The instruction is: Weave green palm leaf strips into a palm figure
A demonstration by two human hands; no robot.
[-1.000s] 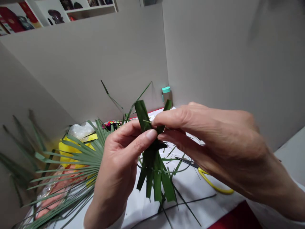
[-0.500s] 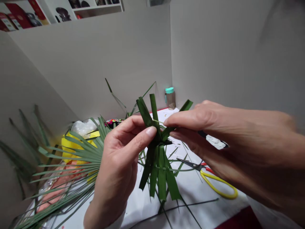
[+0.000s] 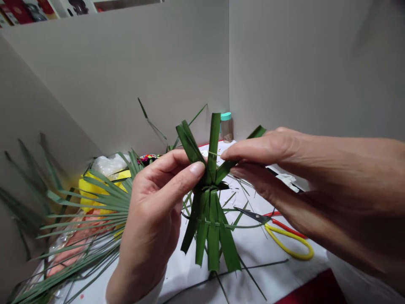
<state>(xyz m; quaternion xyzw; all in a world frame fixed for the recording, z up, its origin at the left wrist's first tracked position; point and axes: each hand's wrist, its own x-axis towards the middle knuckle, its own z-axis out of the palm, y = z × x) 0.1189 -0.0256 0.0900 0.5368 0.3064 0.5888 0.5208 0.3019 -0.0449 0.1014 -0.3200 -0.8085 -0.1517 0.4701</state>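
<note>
A bundle of green leaf strips (image 3: pixel 213 228), cinched at its middle, hangs upright above the white table; strips fan out above and below the waist. My left hand (image 3: pixel 158 207) pinches the bundle between thumb and fingers at its upper left. From the right, my right hand (image 3: pixel 272 160) closes thumb and forefinger on the right upper strip and the end of a thin pale strand, which crosses in front of the middle upper strip. A thin strip runs across the lower strips. Parts of the bundle behind my left fingers are hidden.
Scissors (image 3: pixel 284 236) with yellow and red handles lie right of the bundle. A large fan leaf (image 3: pixel 91 228) spreads at the left over a yellow bag (image 3: pixel 90 190). Leaf scraps are scattered on the table (image 3: pixel 272 274). A teal-lidded bottle (image 3: pixel 226 126) stands at the back.
The upper strips have spread apart, and the middle one now stands more upright. My right hand has moved slightly right and up. The view has shifted a little downward.
</note>
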